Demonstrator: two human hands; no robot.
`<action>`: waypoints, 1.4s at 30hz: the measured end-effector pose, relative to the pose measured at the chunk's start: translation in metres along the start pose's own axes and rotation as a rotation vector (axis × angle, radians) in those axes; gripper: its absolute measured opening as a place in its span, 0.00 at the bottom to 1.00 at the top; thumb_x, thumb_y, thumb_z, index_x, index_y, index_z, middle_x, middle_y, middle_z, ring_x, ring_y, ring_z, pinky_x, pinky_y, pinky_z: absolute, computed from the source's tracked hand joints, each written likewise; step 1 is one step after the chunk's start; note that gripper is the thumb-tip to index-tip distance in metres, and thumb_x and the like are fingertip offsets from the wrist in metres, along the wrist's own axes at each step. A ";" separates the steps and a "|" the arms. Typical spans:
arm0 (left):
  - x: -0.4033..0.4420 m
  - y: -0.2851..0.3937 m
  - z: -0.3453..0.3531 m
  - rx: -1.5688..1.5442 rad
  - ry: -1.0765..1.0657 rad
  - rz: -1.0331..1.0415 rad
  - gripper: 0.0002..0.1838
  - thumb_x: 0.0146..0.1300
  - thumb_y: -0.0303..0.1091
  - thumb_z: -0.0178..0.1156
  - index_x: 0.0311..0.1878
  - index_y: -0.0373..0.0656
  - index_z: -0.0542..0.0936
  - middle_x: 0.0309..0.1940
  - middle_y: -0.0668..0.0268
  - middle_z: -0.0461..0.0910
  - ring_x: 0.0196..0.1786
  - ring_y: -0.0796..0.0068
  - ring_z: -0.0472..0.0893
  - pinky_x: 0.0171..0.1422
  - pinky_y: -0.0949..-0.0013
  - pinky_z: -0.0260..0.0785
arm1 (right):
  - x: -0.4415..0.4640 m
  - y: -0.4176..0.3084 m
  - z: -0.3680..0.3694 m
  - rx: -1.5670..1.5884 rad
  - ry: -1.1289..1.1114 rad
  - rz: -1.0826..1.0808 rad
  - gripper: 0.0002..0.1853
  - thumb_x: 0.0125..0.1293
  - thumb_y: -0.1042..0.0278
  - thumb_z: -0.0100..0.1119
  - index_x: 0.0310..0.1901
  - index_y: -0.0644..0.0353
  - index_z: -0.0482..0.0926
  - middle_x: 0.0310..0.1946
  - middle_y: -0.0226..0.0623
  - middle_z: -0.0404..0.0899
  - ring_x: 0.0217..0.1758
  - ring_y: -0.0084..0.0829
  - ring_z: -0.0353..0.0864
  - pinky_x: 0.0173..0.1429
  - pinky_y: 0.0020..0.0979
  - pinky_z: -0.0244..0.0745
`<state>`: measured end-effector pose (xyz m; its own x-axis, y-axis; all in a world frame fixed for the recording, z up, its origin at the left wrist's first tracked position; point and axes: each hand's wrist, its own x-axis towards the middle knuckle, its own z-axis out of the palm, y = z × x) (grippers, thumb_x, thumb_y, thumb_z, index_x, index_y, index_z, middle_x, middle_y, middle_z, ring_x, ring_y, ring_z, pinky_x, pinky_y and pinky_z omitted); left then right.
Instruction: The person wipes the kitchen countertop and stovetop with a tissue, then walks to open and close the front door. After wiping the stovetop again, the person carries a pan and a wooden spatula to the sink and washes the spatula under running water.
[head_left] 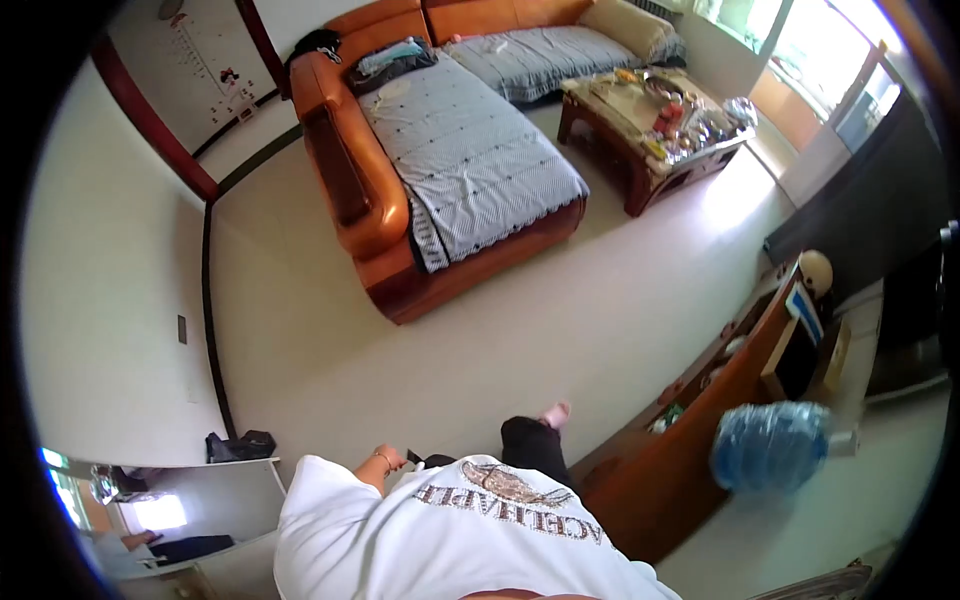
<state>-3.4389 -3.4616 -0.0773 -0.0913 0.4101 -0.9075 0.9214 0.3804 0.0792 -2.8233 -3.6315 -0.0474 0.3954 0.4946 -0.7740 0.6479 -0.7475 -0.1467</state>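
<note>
— Left hand (389, 460): fingers too small to read, cannot tell if wide or closed; one small dark thing (413, 456) just at the fingertips, held or not unclear
— In the way?
— One foot (556, 413) ahead; one wooden cabinet (650, 505) to the right, one blue bottle (770, 446) beside it
— Farther?
— One orange sofa (375, 235), one cluttered low table (600, 110)

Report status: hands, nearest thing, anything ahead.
Left hand low, beside small dark item, grip unclear. Right hand out of view. Sofa ahead.
</note>
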 end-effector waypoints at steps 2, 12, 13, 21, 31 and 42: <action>0.021 0.070 -0.026 0.137 0.033 0.001 0.20 0.56 0.54 0.51 0.27 0.50 0.83 0.22 0.70 0.81 0.24 0.74 0.79 0.33 0.71 0.71 | 0.081 -0.018 -0.053 -0.049 0.167 -0.294 0.17 0.53 0.59 0.60 0.35 0.67 0.80 0.31 0.53 0.79 0.32 0.41 0.78 0.40 0.42 0.72; 0.063 0.468 -0.299 -0.028 0.525 0.306 0.14 0.42 0.47 0.64 0.24 0.46 0.79 0.26 0.61 0.80 0.33 0.62 0.80 0.38 0.63 0.71 | 0.223 -0.332 -0.515 0.041 0.744 -0.566 0.21 0.60 0.53 0.49 0.22 0.63 0.77 0.21 0.50 0.74 0.27 0.51 0.74 0.31 0.43 0.68; 0.073 0.500 -0.318 -0.060 0.544 0.351 0.14 0.41 0.46 0.65 0.23 0.46 0.78 0.25 0.61 0.79 0.32 0.61 0.79 0.38 0.63 0.71 | 0.243 -0.344 -0.539 0.052 0.731 -0.547 0.21 0.60 0.52 0.49 0.22 0.62 0.77 0.22 0.49 0.75 0.28 0.50 0.74 0.33 0.44 0.69; 0.260 0.644 -0.407 0.520 -0.004 0.159 0.24 0.50 0.53 0.60 0.45 0.47 0.80 0.47 0.61 0.77 0.52 0.63 0.75 0.57 0.65 0.65 | 0.418 -0.284 -0.587 0.143 0.523 -0.092 0.18 0.53 0.56 0.54 0.22 0.66 0.75 0.25 0.47 0.78 0.29 0.46 0.78 0.37 0.41 0.72; 0.317 1.070 -0.578 0.071 0.234 0.561 0.16 0.44 0.47 0.63 0.28 0.43 0.79 0.29 0.59 0.80 0.35 0.61 0.78 0.42 0.62 0.70 | 0.484 -0.192 -0.600 0.735 0.042 0.489 0.07 0.50 0.71 0.56 0.27 0.65 0.80 0.26 0.39 0.77 0.27 0.34 0.76 0.30 0.36 0.70; 0.336 1.338 -0.642 0.417 0.064 0.372 0.14 0.51 0.47 0.61 0.29 0.46 0.81 0.23 0.67 0.81 0.28 0.74 0.82 0.37 0.70 0.73 | 0.867 -0.133 -0.970 -1.110 0.187 -0.490 0.12 0.56 0.65 0.49 0.31 0.58 0.82 0.34 0.40 0.80 0.37 0.37 0.79 0.36 0.39 0.74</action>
<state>-2.4793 -2.2821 -0.0116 0.2575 0.5085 -0.8217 0.9661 -0.1541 0.2074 -1.9349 -2.6727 -0.1015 -0.0178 0.7415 -0.6707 0.9212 0.2730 0.2774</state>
